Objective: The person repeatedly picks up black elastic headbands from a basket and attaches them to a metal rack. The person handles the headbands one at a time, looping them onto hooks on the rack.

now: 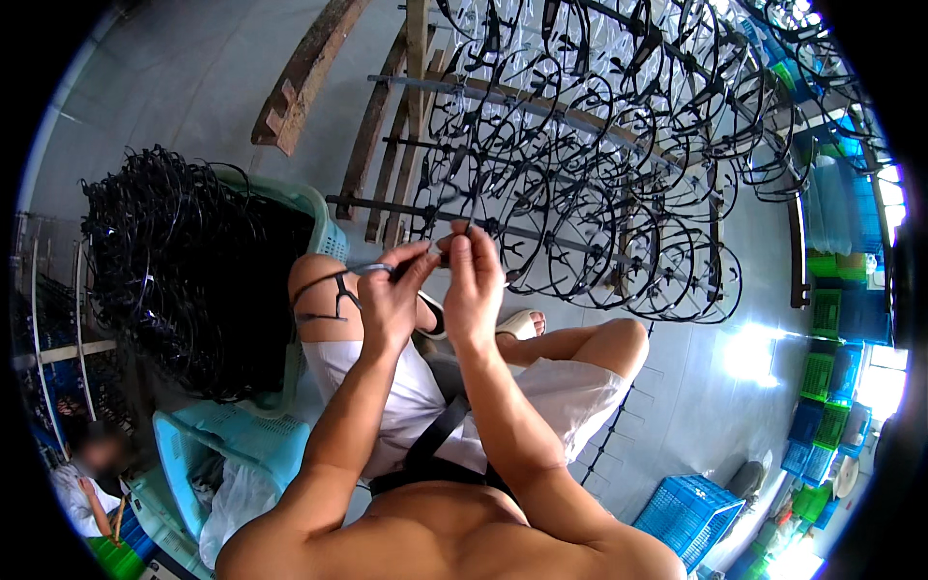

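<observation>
My left hand [387, 298] is closed around a thin black plastic band [340, 307], which curves out over my left knee and splits into short branches there. Close beside it, my right hand [474, 275] is raised with thumb and fingertips pinched together at a small dark part. My fingers hide whether that part belongs to the same band. Just beyond my fingertips hang many black looped bands [599, 232] of a similar look, carried on dark rods [532, 230] of a rack.
To the left, a pale green basket [329, 232] overflows with a heap of black bands [184, 280]. A light blue crate [232, 430] holds clear plastic bags. Wooden beams [309, 72] stand ahead. A blue crate [688, 517] is at lower right; another person [92, 478] sits far left.
</observation>
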The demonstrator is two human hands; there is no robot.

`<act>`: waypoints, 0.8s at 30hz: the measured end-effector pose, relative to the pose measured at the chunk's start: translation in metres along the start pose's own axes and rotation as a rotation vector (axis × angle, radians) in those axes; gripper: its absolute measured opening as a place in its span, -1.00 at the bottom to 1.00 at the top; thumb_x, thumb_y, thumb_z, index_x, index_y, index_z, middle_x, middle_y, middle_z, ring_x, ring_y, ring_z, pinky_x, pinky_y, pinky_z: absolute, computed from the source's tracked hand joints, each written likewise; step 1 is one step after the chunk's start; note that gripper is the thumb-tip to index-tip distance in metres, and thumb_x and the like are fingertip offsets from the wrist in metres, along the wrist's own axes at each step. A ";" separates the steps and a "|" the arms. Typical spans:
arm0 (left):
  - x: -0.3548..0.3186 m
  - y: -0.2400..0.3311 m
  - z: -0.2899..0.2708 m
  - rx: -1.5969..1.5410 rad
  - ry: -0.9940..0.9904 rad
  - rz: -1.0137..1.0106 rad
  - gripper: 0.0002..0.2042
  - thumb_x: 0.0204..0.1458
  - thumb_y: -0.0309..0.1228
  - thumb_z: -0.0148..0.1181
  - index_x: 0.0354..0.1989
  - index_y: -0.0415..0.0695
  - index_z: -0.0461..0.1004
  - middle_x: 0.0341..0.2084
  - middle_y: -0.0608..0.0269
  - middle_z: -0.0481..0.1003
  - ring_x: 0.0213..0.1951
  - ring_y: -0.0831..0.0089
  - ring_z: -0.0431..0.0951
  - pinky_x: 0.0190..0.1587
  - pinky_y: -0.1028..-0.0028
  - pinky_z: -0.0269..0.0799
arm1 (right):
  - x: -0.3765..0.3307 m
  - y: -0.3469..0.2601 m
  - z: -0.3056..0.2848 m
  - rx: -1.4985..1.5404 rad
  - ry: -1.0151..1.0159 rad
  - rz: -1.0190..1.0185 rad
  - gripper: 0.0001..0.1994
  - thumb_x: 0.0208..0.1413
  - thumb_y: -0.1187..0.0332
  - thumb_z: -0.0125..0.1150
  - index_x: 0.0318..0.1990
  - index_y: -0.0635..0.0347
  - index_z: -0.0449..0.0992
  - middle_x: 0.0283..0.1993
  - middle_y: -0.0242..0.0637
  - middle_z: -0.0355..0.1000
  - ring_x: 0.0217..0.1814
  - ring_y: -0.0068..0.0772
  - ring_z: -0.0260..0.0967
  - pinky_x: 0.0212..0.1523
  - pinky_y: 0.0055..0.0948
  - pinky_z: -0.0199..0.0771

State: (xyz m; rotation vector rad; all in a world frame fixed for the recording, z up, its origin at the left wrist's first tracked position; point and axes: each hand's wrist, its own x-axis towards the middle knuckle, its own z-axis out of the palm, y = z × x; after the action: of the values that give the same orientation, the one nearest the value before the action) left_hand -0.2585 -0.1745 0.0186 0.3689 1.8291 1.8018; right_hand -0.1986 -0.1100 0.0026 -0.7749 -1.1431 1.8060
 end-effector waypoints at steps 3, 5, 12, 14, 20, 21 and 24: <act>0.006 -0.008 -0.001 -0.162 -0.062 0.057 -0.81 -0.03 -0.50 0.27 -0.24 -0.30 0.53 -0.41 0.26 0.52 -0.35 0.55 0.49 -0.22 0.61 0.40 | -0.017 0.006 0.002 -0.034 0.031 0.001 -0.75 0.24 0.47 -0.06 0.04 0.37 0.30 -0.07 -0.29 0.36 -0.05 -0.57 0.28 -0.02 -0.60 0.32; 0.005 -0.007 -0.002 -0.311 -0.088 -0.073 -0.84 -0.02 -0.51 0.26 -0.27 -0.29 0.53 -0.44 0.29 0.52 -0.38 0.61 0.47 -0.29 0.64 0.37 | -0.022 0.008 0.001 -0.023 -0.004 -0.033 -0.73 0.23 0.48 -0.05 0.05 0.37 0.29 -0.07 -0.29 0.36 -0.06 -0.57 0.28 -0.03 -0.60 0.32; 0.009 -0.017 -0.003 -0.409 -0.075 -0.112 -0.84 -0.02 -0.48 0.27 -0.28 -0.26 0.55 -0.55 0.41 0.46 -0.55 0.70 0.27 -0.47 0.68 0.17 | -0.021 0.002 -0.002 -0.093 -0.073 -0.014 -0.72 0.18 0.55 0.01 0.04 0.32 0.37 -0.07 -0.28 0.40 -0.07 -0.58 0.31 -0.04 -0.60 0.33; 0.009 -0.019 0.000 -0.398 -0.067 -0.094 -0.84 -0.02 -0.47 0.27 -0.27 -0.26 0.55 -0.55 0.40 0.47 -0.55 0.70 0.27 -0.47 0.68 0.17 | -0.019 0.006 -0.004 -0.054 -0.065 -0.029 -0.72 0.18 0.55 0.00 0.05 0.33 0.36 -0.07 -0.28 0.41 -0.07 -0.58 0.31 -0.04 -0.60 0.33; 0.006 -0.017 0.002 -0.387 -0.043 -0.078 -0.84 -0.02 -0.46 0.27 -0.28 -0.26 0.55 -0.52 0.39 0.49 -0.54 0.71 0.27 -0.48 0.68 0.16 | -0.019 0.008 -0.005 -0.024 -0.029 0.000 -0.68 0.18 0.53 0.01 0.09 0.36 0.34 -0.09 -0.29 0.44 -0.09 -0.60 0.32 -0.05 -0.61 0.33; 0.006 -0.017 0.001 -0.397 -0.049 -0.089 -0.84 -0.02 -0.46 0.27 -0.28 -0.26 0.55 -0.53 0.40 0.48 -0.54 0.71 0.26 -0.48 0.68 0.16 | -0.018 0.008 -0.004 -0.027 -0.026 0.004 -0.68 0.17 0.53 0.02 0.10 0.36 0.34 -0.08 -0.30 0.44 -0.10 -0.60 0.33 -0.06 -0.61 0.33; 0.006 -0.013 -0.001 -0.406 -0.066 -0.109 -0.84 -0.02 -0.46 0.27 -0.28 -0.26 0.55 -0.54 0.41 0.47 -0.55 0.71 0.26 -0.48 0.67 0.16 | -0.014 0.000 0.000 0.011 -0.056 -0.025 -0.68 0.17 0.54 0.01 0.09 0.36 0.34 -0.10 -0.30 0.44 -0.12 -0.60 0.33 -0.08 -0.62 0.34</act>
State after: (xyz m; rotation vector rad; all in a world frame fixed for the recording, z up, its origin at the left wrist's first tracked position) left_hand -0.2618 -0.1729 0.0042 0.1669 1.3656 1.9973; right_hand -0.1923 -0.1227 0.0039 -0.7041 -1.1726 1.8218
